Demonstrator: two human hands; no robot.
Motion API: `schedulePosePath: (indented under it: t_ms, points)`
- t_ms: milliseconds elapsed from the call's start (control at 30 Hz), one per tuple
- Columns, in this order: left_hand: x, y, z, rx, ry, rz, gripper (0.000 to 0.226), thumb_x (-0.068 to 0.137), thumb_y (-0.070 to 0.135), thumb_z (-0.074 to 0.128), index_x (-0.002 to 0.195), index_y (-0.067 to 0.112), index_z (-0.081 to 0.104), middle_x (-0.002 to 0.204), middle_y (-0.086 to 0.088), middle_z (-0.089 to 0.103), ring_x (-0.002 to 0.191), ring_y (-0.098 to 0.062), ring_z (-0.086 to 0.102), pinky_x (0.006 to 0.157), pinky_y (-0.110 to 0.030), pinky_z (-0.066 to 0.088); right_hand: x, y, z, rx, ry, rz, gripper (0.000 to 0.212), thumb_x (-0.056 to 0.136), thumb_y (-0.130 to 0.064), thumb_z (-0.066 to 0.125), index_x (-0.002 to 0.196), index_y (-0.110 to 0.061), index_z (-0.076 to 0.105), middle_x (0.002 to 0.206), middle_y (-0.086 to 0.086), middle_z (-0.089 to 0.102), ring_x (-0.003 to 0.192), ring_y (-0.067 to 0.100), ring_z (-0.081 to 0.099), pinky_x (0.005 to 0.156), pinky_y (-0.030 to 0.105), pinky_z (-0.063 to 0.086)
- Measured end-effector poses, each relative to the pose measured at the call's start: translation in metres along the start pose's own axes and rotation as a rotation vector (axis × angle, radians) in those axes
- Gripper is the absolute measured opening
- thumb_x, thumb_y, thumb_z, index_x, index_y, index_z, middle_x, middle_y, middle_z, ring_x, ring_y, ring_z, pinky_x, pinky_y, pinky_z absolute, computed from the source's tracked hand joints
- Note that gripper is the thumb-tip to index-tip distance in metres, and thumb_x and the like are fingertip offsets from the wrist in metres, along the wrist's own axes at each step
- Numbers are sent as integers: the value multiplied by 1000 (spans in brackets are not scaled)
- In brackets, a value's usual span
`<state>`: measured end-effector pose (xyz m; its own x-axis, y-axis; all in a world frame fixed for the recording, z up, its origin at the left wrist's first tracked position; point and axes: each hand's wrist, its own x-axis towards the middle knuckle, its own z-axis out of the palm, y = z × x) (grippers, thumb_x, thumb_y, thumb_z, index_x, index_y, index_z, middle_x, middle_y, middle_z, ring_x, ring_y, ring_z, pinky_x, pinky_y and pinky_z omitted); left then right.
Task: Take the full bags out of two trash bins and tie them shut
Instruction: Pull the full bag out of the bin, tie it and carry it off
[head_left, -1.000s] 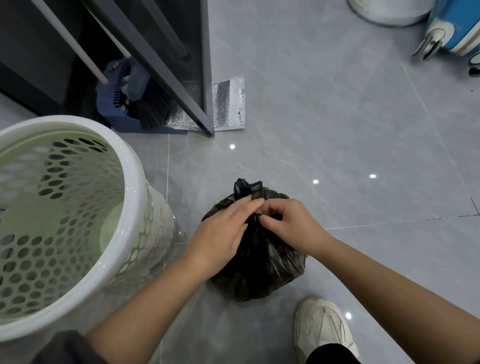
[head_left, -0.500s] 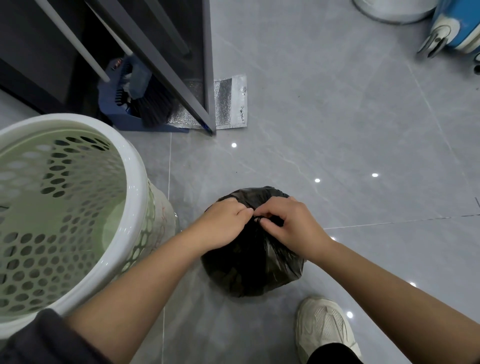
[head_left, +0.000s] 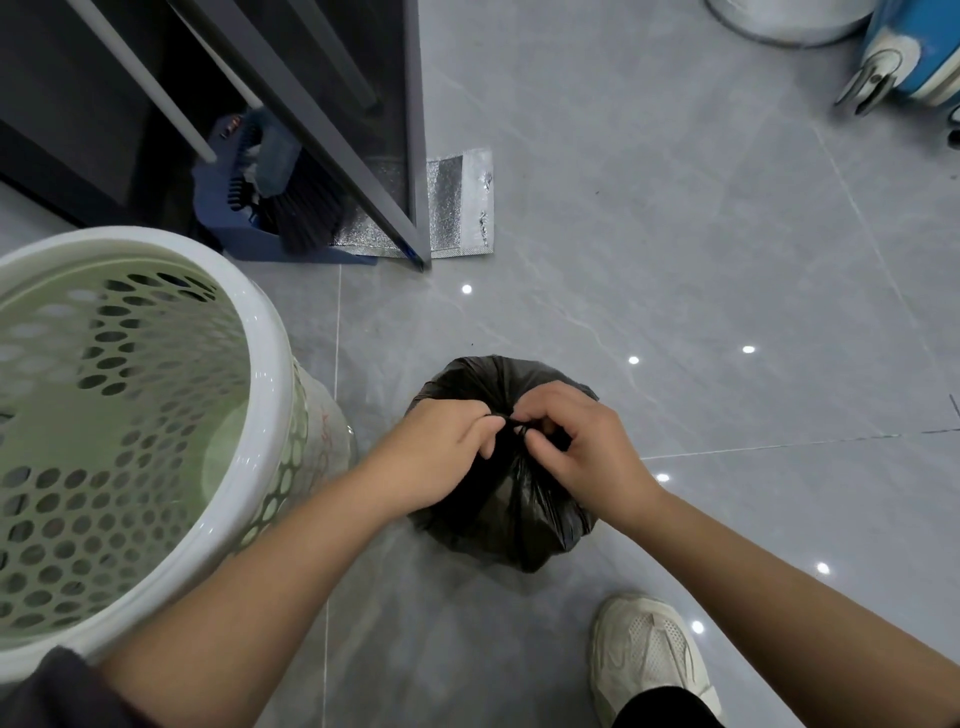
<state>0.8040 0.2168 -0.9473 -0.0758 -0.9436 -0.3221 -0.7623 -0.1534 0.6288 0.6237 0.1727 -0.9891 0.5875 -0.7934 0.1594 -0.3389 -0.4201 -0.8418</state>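
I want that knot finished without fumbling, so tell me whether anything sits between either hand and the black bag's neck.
Nothing visible does. The left hand and the right hand both pinch the gathered neck of the black bag. The white bin stands apart on its left.

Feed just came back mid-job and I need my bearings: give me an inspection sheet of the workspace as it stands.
Surface: grey tiled floor, with light glints.
Job's things: black bag stands on the floor, neck gathered; white perforated bin to its left, no bag seen inside.
Clutter: blue dustpan with brush, foil mat, blue suitcase.
Grippers: left hand and right hand both pinch the bag's neck.
Cables: nothing seen.
Surroundings: dark frame at the back; a shoe near the bag.
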Motion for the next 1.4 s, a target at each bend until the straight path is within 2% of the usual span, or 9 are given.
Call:
schedulePosePath:
  t_ms: [133, 367, 533, 667, 867, 1067, 1167, 1267, 1400]
  points:
    - [2, 4, 2, -230, 6, -154, 29, 95, 25, 49, 69, 21, 60, 51, 13, 48, 53, -1, 43, 56, -23, 33, 0, -4, 4, 4, 46, 25, 23, 79, 3, 63, 95, -13, 67, 95, -7, 63, 64, 5, 48, 66, 14, 42]
    - [7, -7, -7, -300, 0, -205, 30, 93, 29, 53, 63, 25, 59, 50, 11, 47, 49, -8, 40, 54, -28, 32, 4, -5, 2, 182, -74, 177, 23, 84, -6, 64, 98, -24, 65, 80, -3, 64, 53, 21, 43, 58, 15, 39]
    - [8, -10, -4, -463, -86, -271, 36, 95, 26, 48, 61, 21, 58, 42, 12, 43, 44, -9, 35, 50, -27, 30, 4, -6, 3, 181, 1, 212, 13, 84, -9, 66, 89, -21, 69, 70, -12, 63, 53, 6, 43, 55, 18, 38]
    - [8, 0, -7, -727, -218, -446, 38, 98, 21, 41, 61, 13, 44, 45, 5, 25, 41, -12, 23, 48, -27, 16, 5, -9, 0, 45, -15, 124, 11, 83, -7, 68, 90, -15, 71, 77, -16, 62, 66, -2, 55, 64, 8, 39]
    - [8, 0, -10, -1129, -443, -759, 39, 93, 26, 32, 55, 21, 37, 40, 8, 23, 33, -9, 21, 42, -22, 20, 3, -5, -1, -145, -13, -91, 15, 87, -14, 62, 99, -11, 71, 87, -4, 70, 82, 2, 61, 76, 13, 47]
    - [10, 9, -15, -1311, -495, -826, 40, 87, 26, 34, 46, 22, 36, 37, 9, 23, 31, -8, 23, 41, -21, 22, 1, -9, -3, -145, 73, -137, 15, 87, -12, 60, 97, -10, 71, 85, -2, 70, 80, 5, 62, 74, 18, 50]
    - [9, 14, -11, -1237, -340, -720, 38, 93, 29, 36, 57, 19, 44, 41, 6, 32, 35, -10, 30, 42, -20, 29, 4, -12, -3, -103, 108, -37, 11, 84, -10, 62, 92, -14, 70, 82, -7, 66, 76, 2, 59, 71, 15, 46]
    - [3, 20, -1, -1245, -31, -548, 35, 98, 35, 40, 80, 11, 58, 57, -2, 56, 47, -15, 50, 50, -24, 43, 8, -17, -1, 34, 175, 203, 13, 82, -7, 65, 86, -19, 70, 76, -15, 63, 69, 3, 56, 66, 11, 41]
    - [-8, 26, 25, -976, 383, -362, 9, 90, 19, 61, 88, 10, 58, 77, -5, 69, 67, -14, 63, 65, -25, 51, 12, -25, 4, 160, 263, 395, 15, 80, -8, 65, 82, -22, 69, 79, -6, 66, 67, 9, 56, 66, 15, 45]
